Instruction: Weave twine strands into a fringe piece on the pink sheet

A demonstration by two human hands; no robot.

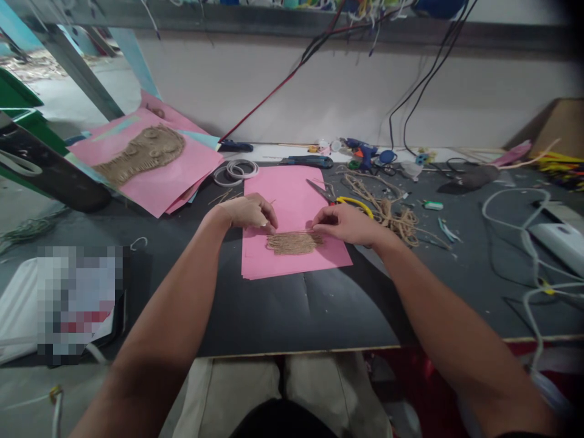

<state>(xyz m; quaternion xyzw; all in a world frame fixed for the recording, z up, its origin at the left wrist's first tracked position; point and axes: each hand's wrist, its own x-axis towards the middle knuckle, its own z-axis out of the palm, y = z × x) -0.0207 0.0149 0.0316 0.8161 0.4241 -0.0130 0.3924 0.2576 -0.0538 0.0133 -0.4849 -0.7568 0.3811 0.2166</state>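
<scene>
Rows of brown jute twine [295, 243] lie side by side as a small patch on a pink paper sheet [285, 188]. My left hand [253, 212] is closed at the patch's upper left corner, its fingertips pinching a strand of twine. At the upper right corner, my right hand [342, 222] pinches the same top strand between thumb and finger. That strand runs along the upper edge between both hands. Behind my right hand lie scissors [353, 202] with yellow handles, partly hidden by it. A tangle of loose twine [398, 220] sits just to their right.
Pink sheets bearing a twine shape [152, 149] are stacked at the back left. A roll of white cord [236, 173] and a blue-handled tool [308, 161] lie behind the paper. A blue glue gun [362, 152] rests near the wall. White cables [524, 243] loop across the right side.
</scene>
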